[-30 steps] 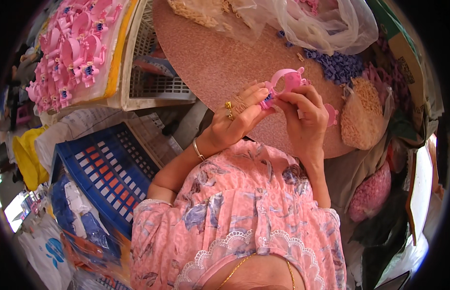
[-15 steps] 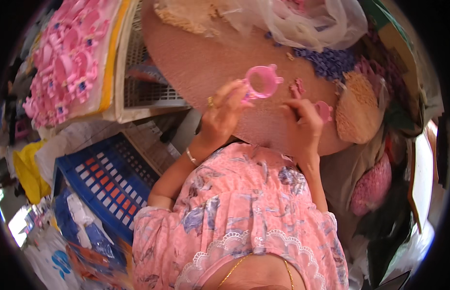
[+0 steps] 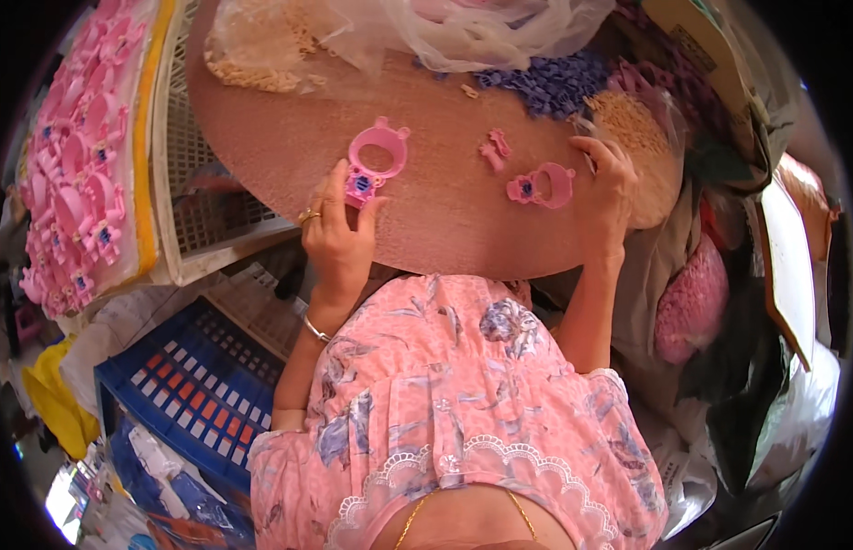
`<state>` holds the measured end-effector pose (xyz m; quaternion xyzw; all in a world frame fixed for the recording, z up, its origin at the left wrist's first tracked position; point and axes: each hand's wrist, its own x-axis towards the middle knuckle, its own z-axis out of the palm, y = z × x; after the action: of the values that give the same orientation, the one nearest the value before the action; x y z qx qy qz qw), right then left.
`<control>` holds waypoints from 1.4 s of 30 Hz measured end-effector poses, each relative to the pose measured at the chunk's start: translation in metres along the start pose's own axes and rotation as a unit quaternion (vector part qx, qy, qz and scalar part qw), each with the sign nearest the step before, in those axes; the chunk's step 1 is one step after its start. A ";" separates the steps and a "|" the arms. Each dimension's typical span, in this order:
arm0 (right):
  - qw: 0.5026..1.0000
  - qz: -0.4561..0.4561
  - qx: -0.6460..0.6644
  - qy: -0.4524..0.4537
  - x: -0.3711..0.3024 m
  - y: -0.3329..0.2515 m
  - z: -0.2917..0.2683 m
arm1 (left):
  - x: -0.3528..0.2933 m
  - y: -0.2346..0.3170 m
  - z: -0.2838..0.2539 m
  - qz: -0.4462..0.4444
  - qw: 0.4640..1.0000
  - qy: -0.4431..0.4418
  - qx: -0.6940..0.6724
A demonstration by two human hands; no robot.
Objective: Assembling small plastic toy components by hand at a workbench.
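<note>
In my left hand (image 3: 339,229), thumb and fingers pinch the lower end of a pink plastic toy part (image 3: 397,163). The part has a round ring with small knobs and a dark blue piece at its base. My right hand (image 3: 611,188) is bent at the left edge of a clear bag of cream-coloured small pieces (image 3: 628,119); its index finger and thumb are apart, and I see nothing between them. A similar pink ring part (image 3: 555,186) with a blue piece lies just left of this hand. Beyond it rest small loose pink pieces (image 3: 495,149).
A round brown table (image 3: 445,229) carries a blue-violet heap of small parts (image 3: 550,84) and a clear plastic bag (image 3: 500,37) at the far side. Left stands a crate (image 3: 211,215) beside a tray of pink parts (image 3: 82,174). A blue basket (image 3: 192,385) sits lower left.
My left hand has drawn left and nearer with its pink part. My right hand has moved right to the cream pieces, leaving the other ring part on the table. The whole view has shifted.
</note>
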<state>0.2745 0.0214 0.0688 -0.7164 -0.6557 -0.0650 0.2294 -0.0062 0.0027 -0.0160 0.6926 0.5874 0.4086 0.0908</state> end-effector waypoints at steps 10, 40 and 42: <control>0.992 -0.080 0.087 -0.040 0.022 -0.030 0.067 | 0.003 0.003 -0.004 -0.010 0.999 -0.031 0.018; 0.940 -0.314 0.050 -0.122 -0.008 -0.125 0.039 | 0.003 0.019 0.006 0.045 0.997 0.038 -0.045; 0.939 -0.316 0.064 -0.119 -0.008 -0.126 0.039 | 0.002 0.019 0.008 0.046 0.997 0.040 -0.046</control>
<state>0.1438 0.0350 0.0620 -0.4590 -0.8733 -0.0065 0.1630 0.0127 0.0020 -0.0085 0.6970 0.5391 0.4660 0.0801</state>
